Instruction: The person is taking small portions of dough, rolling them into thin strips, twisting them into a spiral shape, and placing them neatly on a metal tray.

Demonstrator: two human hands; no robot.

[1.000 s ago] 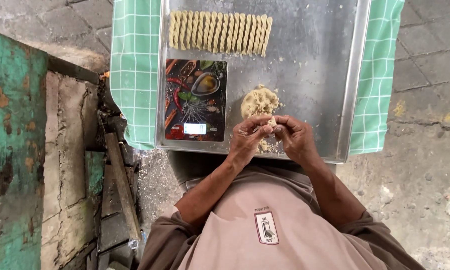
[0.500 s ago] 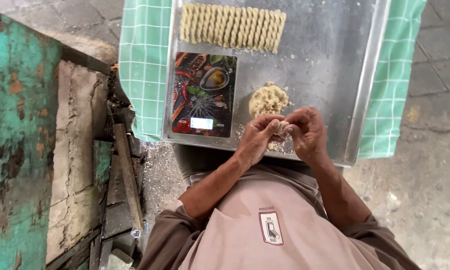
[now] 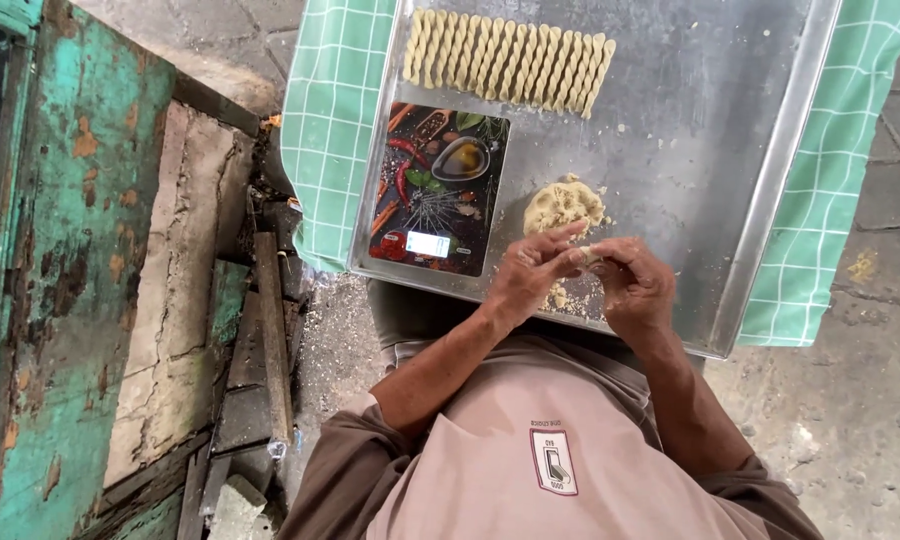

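Both hands, left hand (image 3: pixel 530 275) and right hand (image 3: pixel 635 285), close their grip on a small pale dough piece (image 3: pixel 592 256). The crumbly dough lump (image 3: pixel 563 205) remains at 12 o'clock; a row of finished twisted dough sticks (image 3: pixel 510 60) lies beyond on the metal tray (image 3: pixel 700 150).

- Between the row of twisted dough sticks (image 3: pixel 510 62) and the dough lump (image 3: pixel 564 205) we see a bare band of metal tray (image 3: pixel 700 140); a hand could pass there.
- The right half of the tray is open up to its raised rim.
- The kitchen scale (image 3: pixel 438 187) blocks the tray's left side, touching or nearly touching the near rim.
- Our left hand (image 3: pixel 532 275) and right hand (image 3: pixel 630 285) meet over the near edge, just beside the lump, closing that gap.
- Crumbs lie under the hands; how much room remains there we cannot tell.
- Left of the tray, the green checked cloth (image 3: pixel 325 130) ends near a wooden beam (image 3: pixel 273 330).
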